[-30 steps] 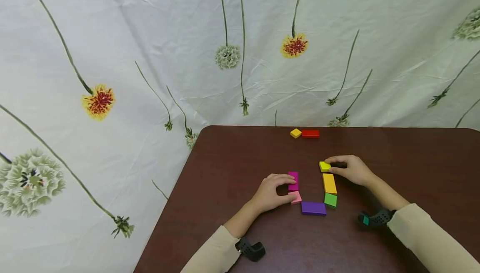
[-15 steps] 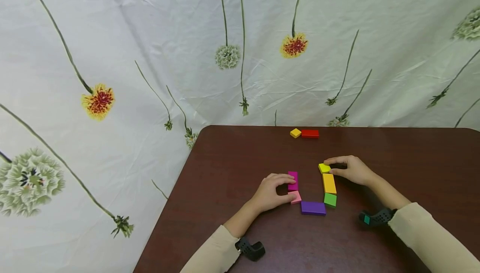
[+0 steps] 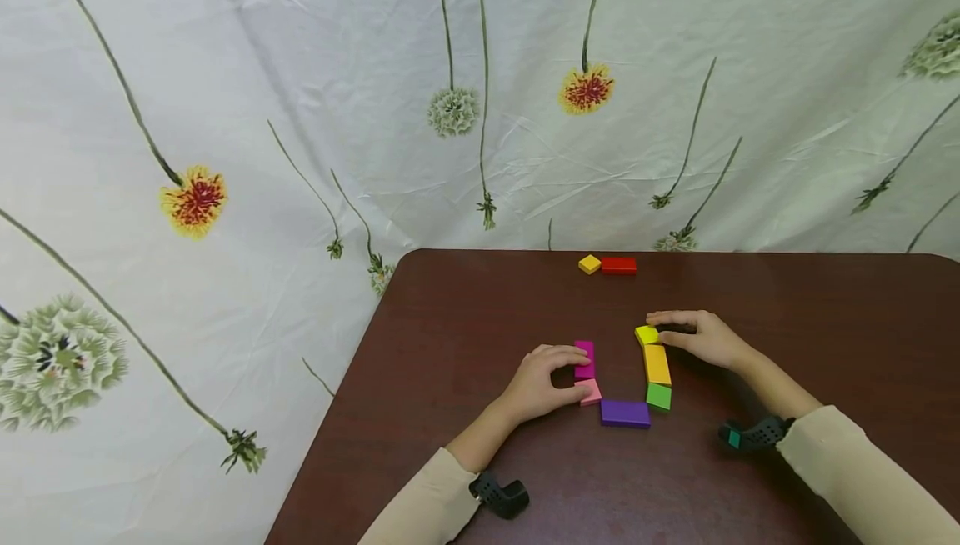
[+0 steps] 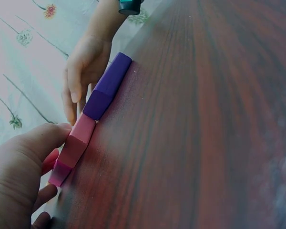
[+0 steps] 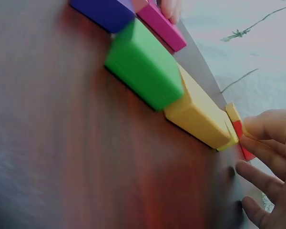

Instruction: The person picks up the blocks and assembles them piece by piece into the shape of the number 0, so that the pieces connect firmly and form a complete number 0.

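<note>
Colored blocks stand in a U on the dark table. My left hand (image 3: 542,382) spans the left side, its thumb on the pink block (image 4: 77,143) and its curved fingers over the magenta block (image 3: 584,359). At the right side's far end, my right hand (image 3: 705,338) pinches a small yellow block (image 3: 646,335) between thumb and fingers. Nearer along that side come an orange-yellow block (image 3: 657,365) and a green block (image 5: 145,64). A purple block (image 3: 625,413) lies across the near end, its corner close to the green one.
Toward the table's (image 3: 480,295) far edge lie a small yellow-orange block (image 3: 589,264) and a red block (image 3: 618,266), side by side. Behind the table hangs a white cloth (image 3: 360,70) printed with flowers. Both wrists wear dark bands.
The small yellow block has slid slightly left and nearer, up against the orange-yellow block's end, with my right hand still on it. My left hand stays in place.
</note>
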### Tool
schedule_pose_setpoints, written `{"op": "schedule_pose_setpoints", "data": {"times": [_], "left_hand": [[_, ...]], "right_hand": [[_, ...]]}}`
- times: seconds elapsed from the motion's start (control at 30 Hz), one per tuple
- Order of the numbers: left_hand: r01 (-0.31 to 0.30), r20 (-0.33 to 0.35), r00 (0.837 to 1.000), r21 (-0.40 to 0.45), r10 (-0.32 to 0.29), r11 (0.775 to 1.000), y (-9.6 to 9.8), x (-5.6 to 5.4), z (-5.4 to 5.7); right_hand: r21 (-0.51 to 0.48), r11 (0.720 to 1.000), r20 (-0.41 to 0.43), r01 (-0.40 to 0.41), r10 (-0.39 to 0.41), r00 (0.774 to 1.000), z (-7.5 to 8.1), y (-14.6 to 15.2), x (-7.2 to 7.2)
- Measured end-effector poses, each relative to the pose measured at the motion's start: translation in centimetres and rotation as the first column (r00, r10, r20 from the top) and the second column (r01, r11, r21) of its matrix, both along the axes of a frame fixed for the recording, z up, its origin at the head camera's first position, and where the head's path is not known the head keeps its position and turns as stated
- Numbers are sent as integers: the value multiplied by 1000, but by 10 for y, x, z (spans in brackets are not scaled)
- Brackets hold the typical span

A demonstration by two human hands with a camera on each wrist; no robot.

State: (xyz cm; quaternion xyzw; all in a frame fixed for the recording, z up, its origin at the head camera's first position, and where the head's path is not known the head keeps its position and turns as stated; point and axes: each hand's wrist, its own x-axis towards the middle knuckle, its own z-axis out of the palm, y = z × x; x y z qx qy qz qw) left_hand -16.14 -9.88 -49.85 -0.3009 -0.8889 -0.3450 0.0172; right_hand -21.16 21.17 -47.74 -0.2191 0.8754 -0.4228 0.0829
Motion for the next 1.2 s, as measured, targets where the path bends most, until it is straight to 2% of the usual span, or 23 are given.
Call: {"op": "schedule_pose_setpoints", "data": {"times": [0.33,0.5,0.77,0.93,1.03,1.2], "left_hand": [[1,16,1000,3,-1,1000,0,-1,-1],[-7,27,1000,0,7,1000,0,-1,0],[-3,13,1000,14,3,1000,0,0,-1],[-21,48,999,69,18,997,-1,0,-3],[-39,89,996,133,27,990,-2,0,-3],[-51,120,992,206,27,977,1,-11,2]], "right_hand": [[-73,986,-47,148,-151,987,-12,-11,28],[-111,978,-95,179,-190,977,-22,-17,40],[-129,981,-222,147,-173,960,-35,-20,40],[-124,982,-234,144,-170,957,-37,-20,40],[-119,982,-234,144,-169,957,-36,-20,41],[-117,981,-229,157,-180,957,-34,-20,43]]}}
